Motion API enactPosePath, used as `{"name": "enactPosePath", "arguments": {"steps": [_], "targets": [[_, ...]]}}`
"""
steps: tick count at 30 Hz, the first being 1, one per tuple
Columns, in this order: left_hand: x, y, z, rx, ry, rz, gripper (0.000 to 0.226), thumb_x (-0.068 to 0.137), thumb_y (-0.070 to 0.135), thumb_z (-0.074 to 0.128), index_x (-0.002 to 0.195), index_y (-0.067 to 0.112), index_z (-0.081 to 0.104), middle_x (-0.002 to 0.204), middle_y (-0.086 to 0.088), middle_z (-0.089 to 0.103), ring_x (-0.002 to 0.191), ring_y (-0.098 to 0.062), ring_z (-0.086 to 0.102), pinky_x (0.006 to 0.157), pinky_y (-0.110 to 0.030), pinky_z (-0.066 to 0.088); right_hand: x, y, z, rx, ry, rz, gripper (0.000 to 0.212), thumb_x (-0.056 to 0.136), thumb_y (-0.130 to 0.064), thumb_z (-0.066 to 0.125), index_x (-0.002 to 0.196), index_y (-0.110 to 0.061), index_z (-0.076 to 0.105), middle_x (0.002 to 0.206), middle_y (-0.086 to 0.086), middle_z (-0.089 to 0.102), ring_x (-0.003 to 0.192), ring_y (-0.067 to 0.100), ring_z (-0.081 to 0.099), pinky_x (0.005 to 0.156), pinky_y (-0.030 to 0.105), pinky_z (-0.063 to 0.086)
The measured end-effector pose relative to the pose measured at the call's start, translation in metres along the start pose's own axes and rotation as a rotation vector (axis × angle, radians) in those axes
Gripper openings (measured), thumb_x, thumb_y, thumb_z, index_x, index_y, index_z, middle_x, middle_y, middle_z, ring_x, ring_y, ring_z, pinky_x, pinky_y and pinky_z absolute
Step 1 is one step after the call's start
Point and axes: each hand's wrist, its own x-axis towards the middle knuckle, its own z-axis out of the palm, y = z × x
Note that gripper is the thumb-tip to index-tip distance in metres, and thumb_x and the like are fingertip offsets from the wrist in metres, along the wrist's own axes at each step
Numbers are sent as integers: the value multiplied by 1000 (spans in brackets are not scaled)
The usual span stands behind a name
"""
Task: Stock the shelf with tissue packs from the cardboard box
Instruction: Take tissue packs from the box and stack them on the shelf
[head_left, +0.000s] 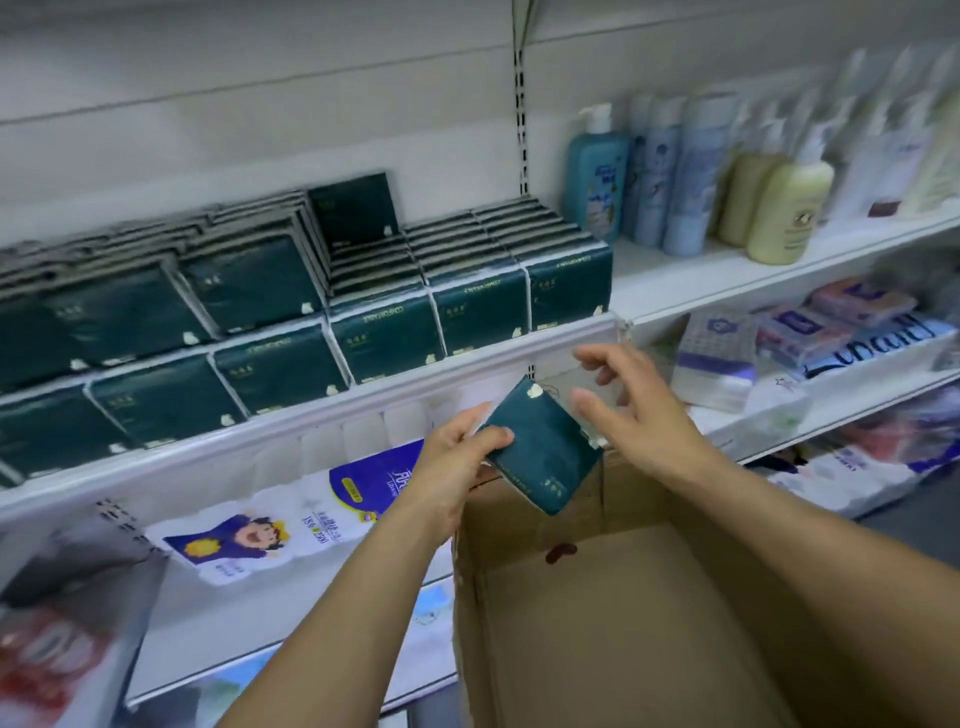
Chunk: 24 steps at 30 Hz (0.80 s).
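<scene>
Several bottles (789, 208) beside stacked tissue packs (384, 332)

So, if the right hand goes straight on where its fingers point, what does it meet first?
Probably the green tissue pack in the left hand, just beside the right hand; depth is unclear.

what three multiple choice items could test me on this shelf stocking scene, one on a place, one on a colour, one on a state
1. Where is the tissue pack that the left hand grips?
A. on the top shelf
B. above the cardboard box
C. on the floor

2. What colour is its wrapper?
A. dark green
B. red
C. yellow

3. How is the right hand?
A. clenched in a fist
B. gripping a bottle
C. open, fingers spread

Answers:
1 B, it hangs over the box's far rim.
2 A, its face is dark green.
3 C, its fingers are splayed beside the pack.
</scene>
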Motion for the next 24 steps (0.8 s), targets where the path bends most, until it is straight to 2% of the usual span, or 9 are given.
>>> {"name": "enactPosePath", "arguments": {"steps": [2, 4, 7, 11, 14, 16, 18, 21, 24], "targets": [[3, 16, -7, 106, 26, 35, 52, 82, 6, 72, 130, 14, 56, 112, -10, 69, 101, -21, 66, 86, -33, 54, 22, -17, -4, 63, -205, -8, 54, 89, -31, 66, 138, -32, 45, 128, -14, 48, 113, 3, 42, 86, 15, 35], [6, 35, -15, 200, 8, 72, 70, 74, 10, 81, 135, 14, 48, 111, -10, 70, 103, -24, 67, 88, -36, 53, 41, -33, -6, 17, -365, -37, 60, 84, -32, 72, 139, -32, 47, 127, -16, 53, 110, 1, 44, 81, 10, 34], [7, 67, -25, 318, -45, 149, 81, 72, 17, 83, 141, 15, 41, 104, -6, 74, 98, -18, 69, 84, -29, 52, 62, -55, -10, -35, -479, -73, 49, 80, -27, 77, 127, -26, 60, 106, -18, 61, 88, -7, 50, 71, 3, 36], [5, 103, -32, 481, -36, 290, 80, 78, 21, 79, 145, 21, 35, 98, 2, 74, 91, -11, 70, 82, -27, 53, 87, -71, -9, 67, -566, -88, 22, 80, -18, 77, 101, -20, 71, 82, -8, 68, 62, -2, 51, 60, 11, 41], [7, 131, -43, 584, 95, 457, 63, 84, 31, 73, 139, 23, 45, 105, 9, 70, 95, -2, 64, 92, -24, 51, 109, -78, -8, 172, -522, -64, 16, 79, -13, 77, 94, -12, 70, 79, 3, 67, 64, 8, 53, 62, 22, 44], [8, 153, -58, 604, 223, 589, 43, 92, 31, 63, 132, 22, 52, 107, 12, 67, 95, 5, 61, 86, -12, 47, 126, -81, -8, 296, -455, -3, 17, 80, -8, 75, 96, -6, 68, 80, 4, 68, 67, 10, 58, 62, 24, 46], [11, 175, -78, 642, 326, 672, 34, 96, 30, 56, 129, 21, 55, 111, 12, 65, 101, 3, 59, 83, -7, 42, 145, -84, -3, 378, -358, 73, 19, 81, -9, 75, 98, -7, 68, 82, 2, 69, 69, 9, 61, 62, 24, 46], [27, 201, -111, 749, 398, 669, 31, 98, 27, 52, 127, 18, 58, 115, 6, 64, 106, -8, 59, 89, -16, 42, 177, -91, 12, 454, -213, 142, 18, 80, -9, 76, 95, -10, 66, 78, -5, 65, 69, 8, 61, 62, 24, 49], [49, 216, -138, 844, 390, 561, 31, 97, 24, 53, 128, 19, 58, 118, 3, 64, 110, -14, 59, 96, -26, 43, 208, -97, 31, 430, -132, 187, 25, 81, -10, 76, 101, -14, 62, 91, -3, 65, 80, 12, 64, 65, 24, 51]]}}
